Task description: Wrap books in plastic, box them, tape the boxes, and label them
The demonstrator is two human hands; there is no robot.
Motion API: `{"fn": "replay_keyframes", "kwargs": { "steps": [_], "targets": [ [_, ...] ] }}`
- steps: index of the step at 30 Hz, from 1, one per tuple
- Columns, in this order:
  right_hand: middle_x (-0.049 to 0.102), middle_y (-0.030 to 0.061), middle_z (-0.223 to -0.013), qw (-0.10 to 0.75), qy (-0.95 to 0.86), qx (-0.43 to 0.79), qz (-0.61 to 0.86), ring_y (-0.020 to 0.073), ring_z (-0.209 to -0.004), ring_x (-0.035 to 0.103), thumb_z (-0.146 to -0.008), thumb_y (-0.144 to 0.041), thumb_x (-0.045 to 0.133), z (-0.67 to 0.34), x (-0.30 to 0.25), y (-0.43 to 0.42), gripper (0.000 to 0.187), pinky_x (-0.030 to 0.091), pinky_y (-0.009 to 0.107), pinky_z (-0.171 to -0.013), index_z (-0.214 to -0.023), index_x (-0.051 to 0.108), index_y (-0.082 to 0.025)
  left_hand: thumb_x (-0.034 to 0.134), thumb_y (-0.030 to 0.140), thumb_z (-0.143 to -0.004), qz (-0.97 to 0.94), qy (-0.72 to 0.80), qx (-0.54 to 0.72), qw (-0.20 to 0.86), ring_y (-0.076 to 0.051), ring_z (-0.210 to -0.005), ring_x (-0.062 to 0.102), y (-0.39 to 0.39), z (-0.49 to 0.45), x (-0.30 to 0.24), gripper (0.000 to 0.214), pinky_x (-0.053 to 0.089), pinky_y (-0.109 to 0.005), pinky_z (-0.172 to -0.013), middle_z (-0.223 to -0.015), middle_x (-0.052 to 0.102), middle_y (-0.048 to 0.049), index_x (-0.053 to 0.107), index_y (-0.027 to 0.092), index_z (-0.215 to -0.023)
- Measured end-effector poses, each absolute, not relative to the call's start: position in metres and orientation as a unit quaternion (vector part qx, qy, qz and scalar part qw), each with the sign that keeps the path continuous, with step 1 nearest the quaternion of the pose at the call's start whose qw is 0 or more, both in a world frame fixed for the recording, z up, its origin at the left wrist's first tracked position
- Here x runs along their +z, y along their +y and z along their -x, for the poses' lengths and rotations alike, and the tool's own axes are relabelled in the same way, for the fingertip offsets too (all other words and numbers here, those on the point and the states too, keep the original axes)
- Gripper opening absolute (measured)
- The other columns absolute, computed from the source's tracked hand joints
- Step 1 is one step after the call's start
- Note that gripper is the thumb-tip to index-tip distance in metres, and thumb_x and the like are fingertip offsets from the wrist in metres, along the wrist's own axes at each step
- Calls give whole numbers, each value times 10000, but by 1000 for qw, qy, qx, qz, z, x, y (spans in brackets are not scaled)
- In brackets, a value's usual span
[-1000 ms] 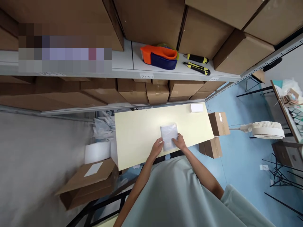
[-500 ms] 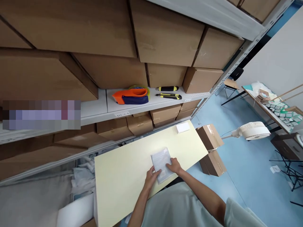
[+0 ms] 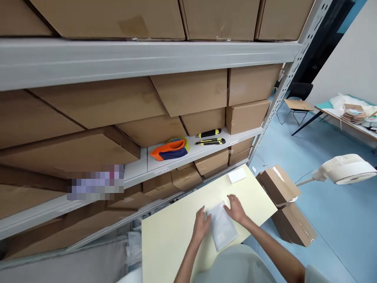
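A flat packet in cloudy, translucent plastic point(image 3: 223, 231) lies on the pale yellow tabletop point(image 3: 167, 239), close to my body. Along its far left edge is my left hand point(image 3: 202, 225), fingers apart and thumb at the plastic. My right hand point(image 3: 236, 209) is at the far right edge, its thumb by the packet and its other fingers stretched out over the tabletop. Neither hand lifts the packet. What is inside it cannot be made out. A small white box point(image 3: 237, 175) sits beyond my right hand, near the far right corner.
Behind the table, a metal shelf point(image 3: 138, 173) carries cardboard boxes point(image 3: 203, 92), an orange and blue tape dispenser point(image 3: 170, 150) and two yellow and black utility knives point(image 3: 210, 141). Cartons point(image 3: 279, 184) and a white fan point(image 3: 349, 169) stand to the right.
My hands have slid from the packet's sides to its far edge, and their fingers are more spread. The view has tilted up and shifted left.
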State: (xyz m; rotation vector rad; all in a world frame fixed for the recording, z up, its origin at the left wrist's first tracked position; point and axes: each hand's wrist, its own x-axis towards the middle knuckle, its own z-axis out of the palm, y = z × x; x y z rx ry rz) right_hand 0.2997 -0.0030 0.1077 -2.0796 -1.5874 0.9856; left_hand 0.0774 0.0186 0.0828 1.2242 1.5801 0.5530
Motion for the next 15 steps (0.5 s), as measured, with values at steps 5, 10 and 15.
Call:
{"fn": "replay_keyframes", "kwargs": {
  "steps": [5,10,15],
  "targets": [
    [554,230,-1559,336,-666,153,648,385,-1479,493,-1050,-309,533,-319,198,112,503,442,596,-1206,-1527,571,-156,586,345,-992,-702,540,352,304,-321,-1511,514,130,-99,185,531,434,-529,-1260,-1582,555,-154,566,250,-1513],
    [579,221,-1528,338,-721,99,597,365,-1405,528,-1061,-252,545,-324,281,214,436,445,561,-1174,-1482,608,-159,525,232,-1010,-779,479,376,150,-325,-1541,458,214,-138,270,534,361,-528,-1310,-1610,512,-165,529,223,-1544],
    [653,244,-1431,281,-727,107,618,364,-1316,570,-1004,-164,636,-320,298,261,377,415,527,-1151,-1376,683,-125,573,134,-913,-807,492,296,135,-390,-1456,520,247,-149,269,547,421,-581,-1244,-1521,549,-235,574,146,-1460]
  ]
}}
